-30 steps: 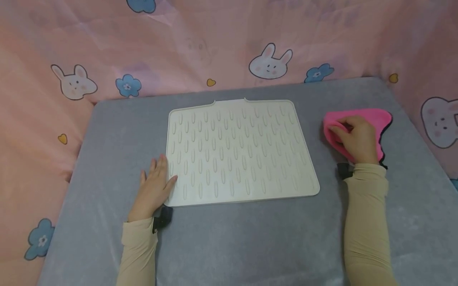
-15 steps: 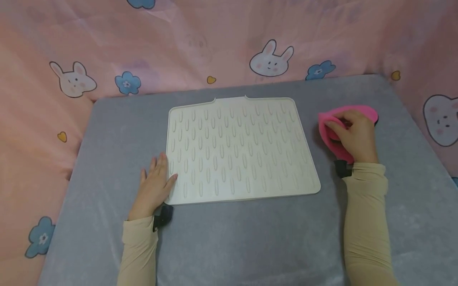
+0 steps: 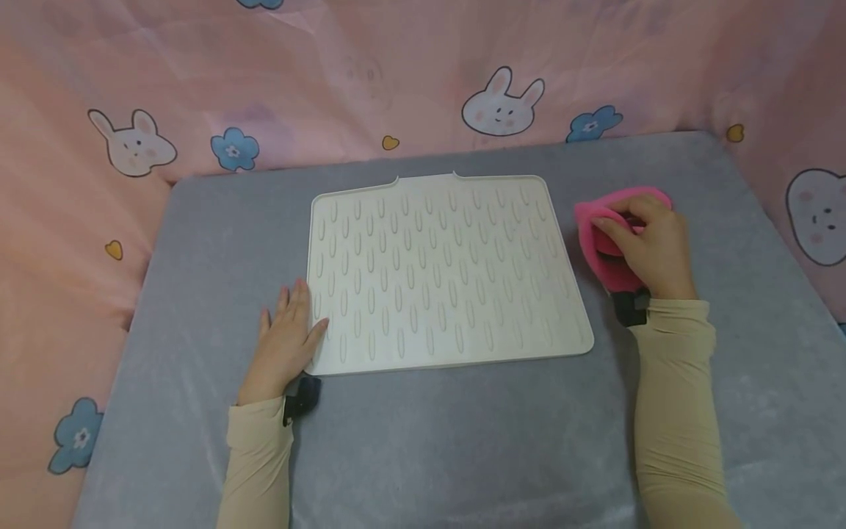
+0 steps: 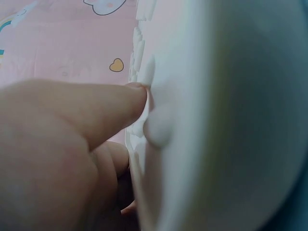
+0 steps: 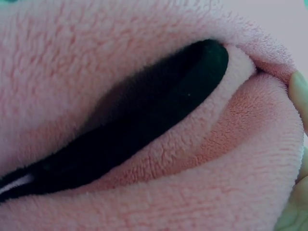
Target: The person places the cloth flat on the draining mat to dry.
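A white ridged mat [image 3: 436,272] with a raised rim and a tab at its far side lies flat on the table. My left hand [image 3: 284,342] lies along its left edge, fingers straight and thumb over the rim. The left wrist view has the thumb [image 4: 115,108] touching the ridged surface. To the right of the mat, my right hand [image 3: 657,246] pinches a pink fleecy cloth [image 3: 598,246] between thumb and fingers. The cloth is bunched and folded over. Up close, its black edging [image 5: 159,125] runs through a fold; most of the right hand is hidden there.
Grey fabric covers the table [image 3: 423,448]. A pink curtain [image 3: 317,88] printed with rabbits, flowers and hearts hangs behind and at both sides. A black wrist camera [image 3: 302,398] sits below the left hand, near the mat's corner.
My right hand has drawn the pink cloth leftward, closer to the mat, and its spread part has gathered up under the hand. The left hand stays on the mat's edge.
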`<state>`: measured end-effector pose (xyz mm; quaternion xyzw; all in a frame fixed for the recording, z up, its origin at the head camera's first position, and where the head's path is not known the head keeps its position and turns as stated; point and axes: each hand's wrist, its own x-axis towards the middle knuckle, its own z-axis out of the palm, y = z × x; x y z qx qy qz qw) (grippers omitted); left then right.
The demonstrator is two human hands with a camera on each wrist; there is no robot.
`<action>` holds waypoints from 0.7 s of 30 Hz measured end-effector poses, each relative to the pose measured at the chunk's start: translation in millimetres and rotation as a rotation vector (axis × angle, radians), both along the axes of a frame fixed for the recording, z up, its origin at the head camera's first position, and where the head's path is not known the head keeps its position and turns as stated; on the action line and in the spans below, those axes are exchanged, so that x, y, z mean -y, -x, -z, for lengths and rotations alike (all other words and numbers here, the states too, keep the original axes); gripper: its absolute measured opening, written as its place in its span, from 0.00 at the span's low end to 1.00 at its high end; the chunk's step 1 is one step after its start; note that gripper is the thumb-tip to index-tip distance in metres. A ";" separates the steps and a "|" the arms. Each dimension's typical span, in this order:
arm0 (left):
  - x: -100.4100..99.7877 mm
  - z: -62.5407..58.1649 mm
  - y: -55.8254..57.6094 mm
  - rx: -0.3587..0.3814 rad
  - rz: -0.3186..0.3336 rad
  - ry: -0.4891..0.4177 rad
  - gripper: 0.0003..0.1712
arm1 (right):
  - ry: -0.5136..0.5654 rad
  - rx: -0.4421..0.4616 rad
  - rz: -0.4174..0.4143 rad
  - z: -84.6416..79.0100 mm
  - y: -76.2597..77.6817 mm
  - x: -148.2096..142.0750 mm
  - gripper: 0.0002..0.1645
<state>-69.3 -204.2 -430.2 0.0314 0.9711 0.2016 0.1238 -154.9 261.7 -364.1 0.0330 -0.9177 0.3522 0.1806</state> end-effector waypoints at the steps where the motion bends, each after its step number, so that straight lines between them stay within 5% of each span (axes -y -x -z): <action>1: 0.0 0.3 0.1 -0.001 0.000 -0.001 0.42 | 0.004 -0.003 0.000 -0.5 -0.2 0.8 0.16; 21: 1.1 1.4 0.7 0.005 -0.002 0.004 0.42 | 0.062 -0.017 -0.051 -5.0 -4.0 11.7 0.13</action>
